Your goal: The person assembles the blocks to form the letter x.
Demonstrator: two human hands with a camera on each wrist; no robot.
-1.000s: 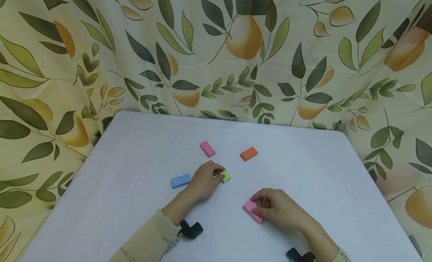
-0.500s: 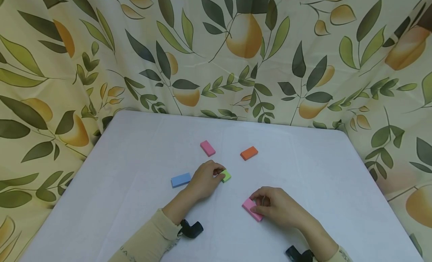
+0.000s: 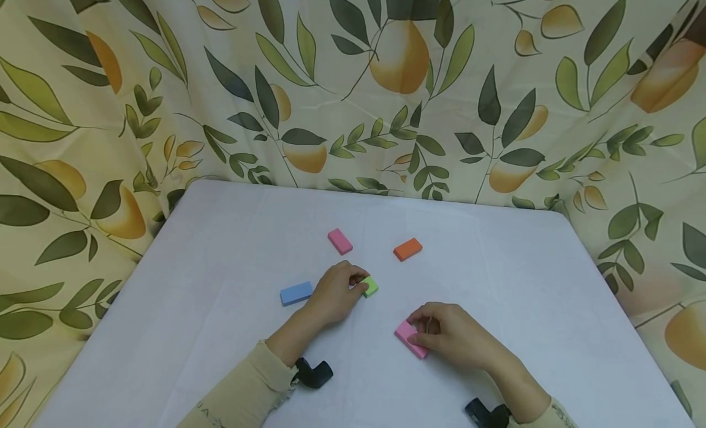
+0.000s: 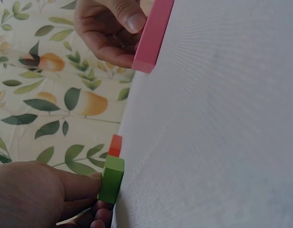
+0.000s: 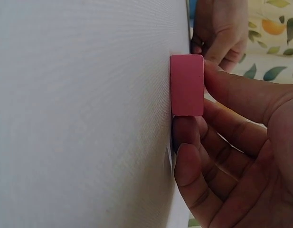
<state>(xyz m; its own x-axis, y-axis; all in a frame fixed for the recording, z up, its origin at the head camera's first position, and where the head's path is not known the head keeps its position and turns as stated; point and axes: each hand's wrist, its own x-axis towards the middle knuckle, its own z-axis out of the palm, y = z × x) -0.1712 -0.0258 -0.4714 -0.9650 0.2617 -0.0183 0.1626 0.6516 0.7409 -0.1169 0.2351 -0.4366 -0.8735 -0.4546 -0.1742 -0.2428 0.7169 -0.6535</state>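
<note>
Near the middle of the table, my left hand (image 3: 334,295) holds a small green block (image 3: 370,286) between thumb and fingers. In the left wrist view that green block (image 4: 111,179) lies close to the white surface, its far end covered by the hand. Nearer and to the right, my right hand (image 3: 460,336) pinches a pink block (image 3: 405,331), thumb on top and fingertips along its side. The right wrist view shows the end face of this pink block (image 5: 187,85) toward the camera, with curled fingers (image 5: 188,164) beside it. The two hands are apart.
A blue block (image 3: 296,294) lies just left of my left hand. Farther back are a second pink block (image 3: 339,241) and an orange block (image 3: 407,249). The white-covered table (image 3: 220,244) ends at a leaf-and-fruit patterned curtain (image 3: 353,109). Each wrist wears a black camera (image 3: 314,374).
My right hand and its pink block have shifted very slightly to the left and away from me. The left hand keeps its hold on the green block in the same place.
</note>
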